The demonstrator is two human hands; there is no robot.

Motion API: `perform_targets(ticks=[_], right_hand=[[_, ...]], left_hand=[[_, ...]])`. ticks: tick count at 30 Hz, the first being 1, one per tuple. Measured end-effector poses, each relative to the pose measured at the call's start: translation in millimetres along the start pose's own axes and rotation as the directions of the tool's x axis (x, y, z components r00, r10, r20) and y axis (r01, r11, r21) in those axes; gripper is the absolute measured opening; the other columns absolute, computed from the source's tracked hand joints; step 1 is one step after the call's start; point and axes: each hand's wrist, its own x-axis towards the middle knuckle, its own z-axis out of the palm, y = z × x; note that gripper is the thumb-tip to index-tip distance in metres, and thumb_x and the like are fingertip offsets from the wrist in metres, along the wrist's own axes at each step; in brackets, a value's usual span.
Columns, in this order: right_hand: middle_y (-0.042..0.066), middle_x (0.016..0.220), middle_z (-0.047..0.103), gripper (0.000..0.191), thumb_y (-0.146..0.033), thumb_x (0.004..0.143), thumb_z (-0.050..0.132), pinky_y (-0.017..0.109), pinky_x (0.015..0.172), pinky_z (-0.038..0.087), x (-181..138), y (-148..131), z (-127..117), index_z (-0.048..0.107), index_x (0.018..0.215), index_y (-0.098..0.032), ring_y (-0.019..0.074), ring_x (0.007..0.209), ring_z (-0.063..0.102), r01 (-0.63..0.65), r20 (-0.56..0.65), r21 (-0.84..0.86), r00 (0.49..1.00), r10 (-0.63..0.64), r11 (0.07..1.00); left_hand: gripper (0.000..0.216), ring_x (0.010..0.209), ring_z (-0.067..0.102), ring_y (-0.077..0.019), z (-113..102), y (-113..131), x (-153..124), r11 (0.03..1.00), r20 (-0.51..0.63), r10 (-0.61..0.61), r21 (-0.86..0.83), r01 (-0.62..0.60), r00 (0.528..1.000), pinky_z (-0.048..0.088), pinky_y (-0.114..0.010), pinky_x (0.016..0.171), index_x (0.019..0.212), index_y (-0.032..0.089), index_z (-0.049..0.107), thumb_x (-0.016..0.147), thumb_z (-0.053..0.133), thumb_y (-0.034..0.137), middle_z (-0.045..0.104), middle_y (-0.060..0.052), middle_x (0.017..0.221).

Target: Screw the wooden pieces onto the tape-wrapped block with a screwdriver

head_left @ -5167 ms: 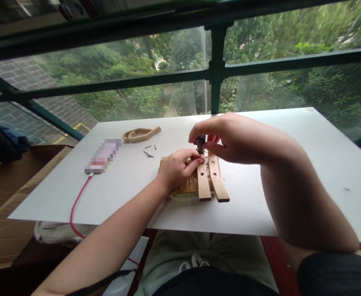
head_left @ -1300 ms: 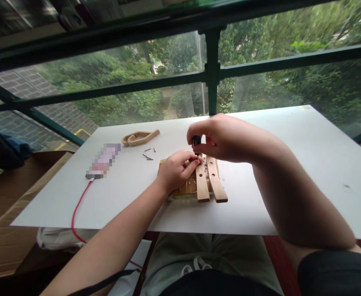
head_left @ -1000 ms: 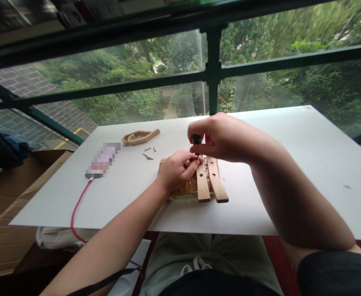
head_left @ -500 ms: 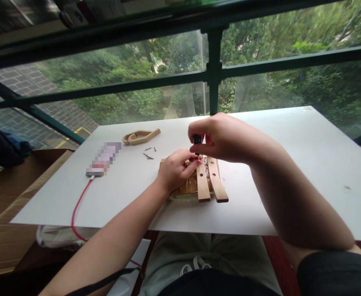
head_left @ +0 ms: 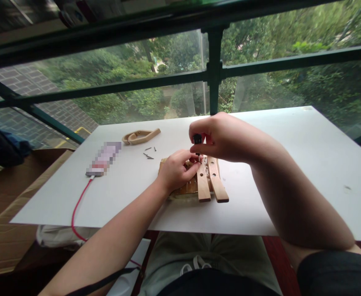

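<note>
Centrally, right hand point(head_left: 226, 137) pinches screwdriver point(head_left: 197, 142); left hand point(head_left: 175, 169) grips wooden slats point(head_left: 209, 181), table point(head_left: 291, 164) edges distant

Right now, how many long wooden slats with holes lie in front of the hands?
2. The left slat lies just below the left hand; the right slat lies beside it, under the right hand. More parts may be hidden beneath the hands.

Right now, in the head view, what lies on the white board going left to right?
Red cable → blurred device → curved wooden piece → loose screws → left hand → wooden slats, with the right hand gripping a black-handled screwdriver above them.
</note>
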Motion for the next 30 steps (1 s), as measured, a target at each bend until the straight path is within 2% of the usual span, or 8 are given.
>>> perform_targets(ticks=[10,14,22,30], right_hand=[[0.001,0.068,0.058,0.017,-0.033,0.080,0.060,0.026,0.060,0.029,-1.1,2.0,-1.2,0.066,0.084,-0.018,0.0111,0.063,0.047,-0.001,-0.005,0.004,1.000,0.001,1.000],[0.001,0.071,0.059,0.015,-0.031,0.080,0.061,0.026,0.061,0.029,0.4,0.5,0.9,0.065,0.087,-0.018,0.0112,0.065,0.047,-0.024,0.004,0.028,1.000,0.024,0.999],[0.001,0.073,0.058,0.008,-0.022,0.080,0.058,0.026,0.062,0.028,3.3,-3.7,4.9,0.063,0.084,-0.017,0.0111,0.067,0.045,0.123,0.043,0.079,0.991,-0.126,0.989],[0.001,0.073,0.059,0.009,-0.022,0.081,0.058,0.026,0.062,0.029,1.3,-2.9,2.5,0.064,0.085,-0.017,0.0108,0.067,0.046,0.130,0.045,0.083,0.990,-0.134,0.988]], left_hand=[[0.008,0.074,0.060,-0.0151,-1.7,2.7,0.7,1.000,0.021,-0.012,-0.018,0.012,1.000,0.049,-0.027,0.068,0.087,0.018,0.066,0.083,0.061,0.024,0.066,-0.003,0.081],[0.008,0.070,0.059,-0.0147,-1.3,1.8,-0.4,1.000,0.012,-0.011,0.008,0.010,1.000,0.048,-0.027,0.067,0.087,0.019,0.066,0.082,0.062,0.024,0.065,-0.002,0.076],[0.010,0.066,0.058,-0.0157,1.0,-5.1,-1.6,0.995,0.001,0.011,0.099,-0.011,1.000,0.045,-0.028,0.061,0.081,0.018,0.063,0.082,0.065,0.027,0.061,-0.002,0.069],[0.009,0.064,0.057,-0.0157,0.1,-2.3,-0.5,0.996,-0.001,0.001,0.090,-0.001,1.000,0.042,-0.028,0.058,0.080,0.019,0.062,0.083,0.062,0.027,0.059,-0.001,0.064]])
